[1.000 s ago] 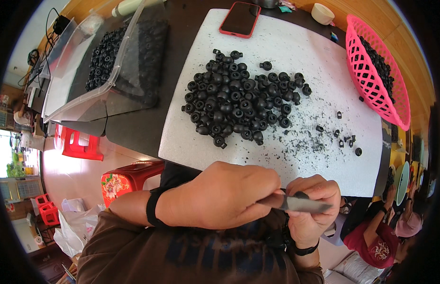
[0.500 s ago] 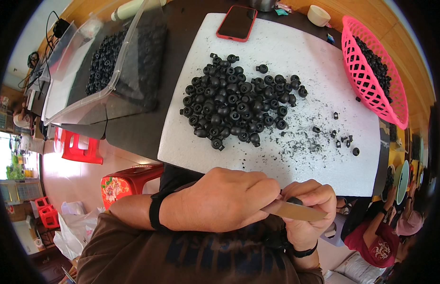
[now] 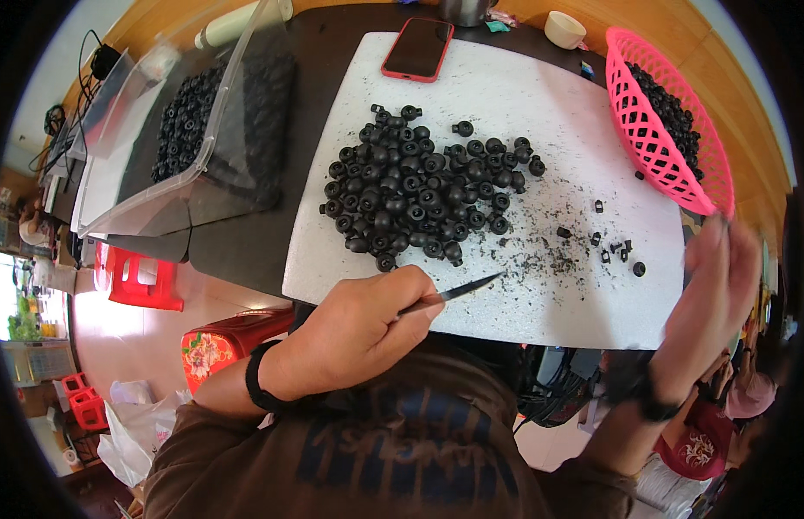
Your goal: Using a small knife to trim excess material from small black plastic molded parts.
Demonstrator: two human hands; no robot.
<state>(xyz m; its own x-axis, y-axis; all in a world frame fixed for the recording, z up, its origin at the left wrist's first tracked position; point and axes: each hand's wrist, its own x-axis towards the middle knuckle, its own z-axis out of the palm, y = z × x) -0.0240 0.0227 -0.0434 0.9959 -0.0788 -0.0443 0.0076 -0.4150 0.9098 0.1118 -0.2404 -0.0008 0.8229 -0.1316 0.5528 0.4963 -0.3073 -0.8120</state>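
I have the left hand (image 3: 358, 324) pinching the knife (image 3: 469, 287) over the white board (image 3: 540, 316) near heaped black parts (image 3: 415, 190), but cannot tell how the blurred right hand (image 3: 722, 270) holds its fingers by the pink basket (image 3: 646, 149).

The bare left hand (image 3: 367, 324), left of centre, is curled into a tight grip, its forearm (image 3: 224, 394) slanting in from lower left. The bare right hand (image 3: 723, 270), blurred, is raised at the right side, fingers upward.

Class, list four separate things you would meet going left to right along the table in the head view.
Clear plastic bin, pile of black rounded pieces, cream bowl, pink basket.
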